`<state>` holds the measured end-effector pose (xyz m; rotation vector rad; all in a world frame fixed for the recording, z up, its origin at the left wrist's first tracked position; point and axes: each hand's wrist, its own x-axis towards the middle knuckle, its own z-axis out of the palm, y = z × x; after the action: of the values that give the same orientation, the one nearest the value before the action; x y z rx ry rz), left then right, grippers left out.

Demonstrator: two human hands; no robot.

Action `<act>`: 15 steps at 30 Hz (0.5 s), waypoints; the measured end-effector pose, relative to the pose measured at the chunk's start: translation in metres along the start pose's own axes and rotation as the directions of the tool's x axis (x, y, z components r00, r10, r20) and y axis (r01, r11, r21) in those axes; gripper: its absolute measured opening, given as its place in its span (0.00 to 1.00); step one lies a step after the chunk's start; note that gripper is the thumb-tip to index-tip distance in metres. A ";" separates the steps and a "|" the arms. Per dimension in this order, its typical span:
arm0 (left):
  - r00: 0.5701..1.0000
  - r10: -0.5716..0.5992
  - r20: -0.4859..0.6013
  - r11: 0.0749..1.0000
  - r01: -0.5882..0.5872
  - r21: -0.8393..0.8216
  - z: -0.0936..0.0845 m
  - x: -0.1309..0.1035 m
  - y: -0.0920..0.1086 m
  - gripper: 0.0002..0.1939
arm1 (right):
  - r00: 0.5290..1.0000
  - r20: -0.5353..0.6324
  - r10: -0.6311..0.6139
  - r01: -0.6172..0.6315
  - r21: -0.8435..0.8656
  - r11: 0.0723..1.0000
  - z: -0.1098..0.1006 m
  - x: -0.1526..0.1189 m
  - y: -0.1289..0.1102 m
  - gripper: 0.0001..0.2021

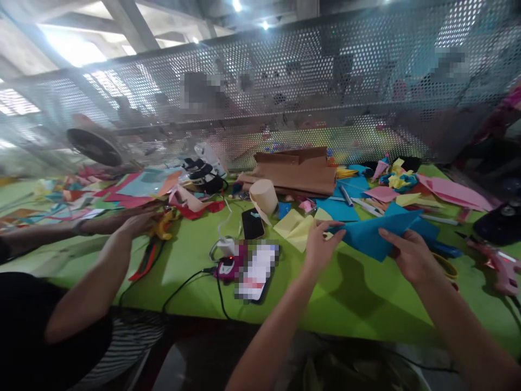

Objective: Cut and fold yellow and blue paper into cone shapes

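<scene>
A sheet of blue paper (pixel 372 236) is held above the green table, angled and partly folded, its shadow falling below. At its left corner, my left hand (pixel 321 241) pinches the paper between thumb and fingers. My right hand (pixel 407 252) grips the lower right part, thumb in front and fingers mostly behind the sheet. Creased pale yellow paper (pixel 295 228) lies on the table just left of my left hand. Beneath and behind my right hand are scissors (pixel 445 266), partly hidden.
A phone (pixel 266 271), a power strip (pixel 228 269) with cables and a dark phone (pixel 253 224) lie left of my hands. At right rests a pink glue gun (pixel 496 263). Brown paper (pixel 297 176) lies behind. A co-worker's arms (pixel 97 260) reach in from the left.
</scene>
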<state>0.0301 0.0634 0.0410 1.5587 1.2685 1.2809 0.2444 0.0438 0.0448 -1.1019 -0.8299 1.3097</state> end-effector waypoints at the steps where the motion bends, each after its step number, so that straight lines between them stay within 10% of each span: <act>1: 0.998 0.062 -0.006 0.993 -0.061 0.099 -0.003 0.002 0.000 0.10 | 1.000 0.009 -0.006 0.006 -0.007 1.000 0.002 0.001 -0.001 0.14; 15: 0.964 0.259 0.060 0.917 -0.265 0.298 0.006 0.025 0.025 0.06 | 0.999 0.034 -0.039 0.043 -0.105 0.994 0.026 0.017 -0.012 0.16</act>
<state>0.0424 0.0820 0.0687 2.0116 1.3251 1.2718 0.2262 0.0651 0.0623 -1.1436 -0.9506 1.2638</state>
